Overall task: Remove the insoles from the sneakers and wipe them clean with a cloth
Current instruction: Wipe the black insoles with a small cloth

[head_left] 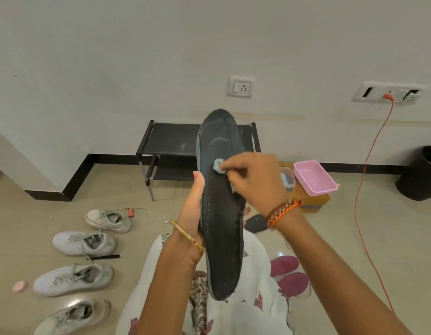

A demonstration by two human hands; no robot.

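Held upright before the lap, the dark insole (221, 209) is gripped along its edge by the left hand (192, 223), thumb curled on its face; the right hand (253, 180) pinches a pale blue cloth (218, 166) against its upper half; four white sneakers (85, 243) line the floor at left.

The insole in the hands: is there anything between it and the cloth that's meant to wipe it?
Nothing visible. The right hand pinches the cloth and presses it straight onto the dark insole, which the left hand holds upright by its edge. The left thumb lies on the rim, beside the cloth.
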